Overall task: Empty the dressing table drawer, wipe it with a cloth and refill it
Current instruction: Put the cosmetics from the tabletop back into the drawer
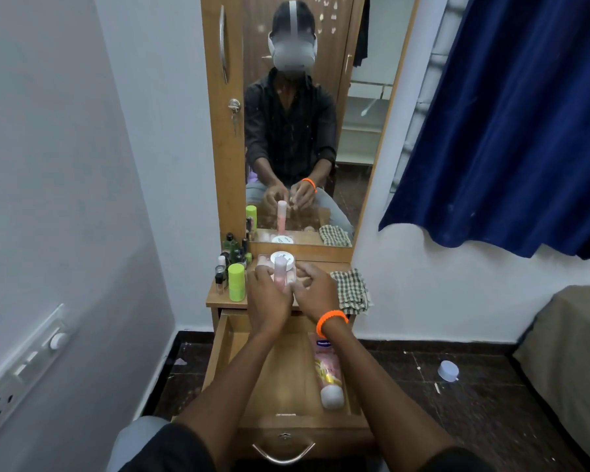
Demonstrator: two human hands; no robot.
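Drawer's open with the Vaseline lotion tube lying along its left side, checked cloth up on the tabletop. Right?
Not quite. In the head view the lotion tube lies along the right side of the open drawer, not the left. The checked cloth is on the tabletop, as you said.

A bedroom in a home: a wooden dressing table (225, 303) with a tall mirror (307, 131) stands mid-frame against white walls, cosmetic bottles (232, 264) crowding its top. A blue curtain (511, 124) hangs upper right, a bed (573, 362) edges in at lower right, and a switchboard (24, 366) sits lower left.
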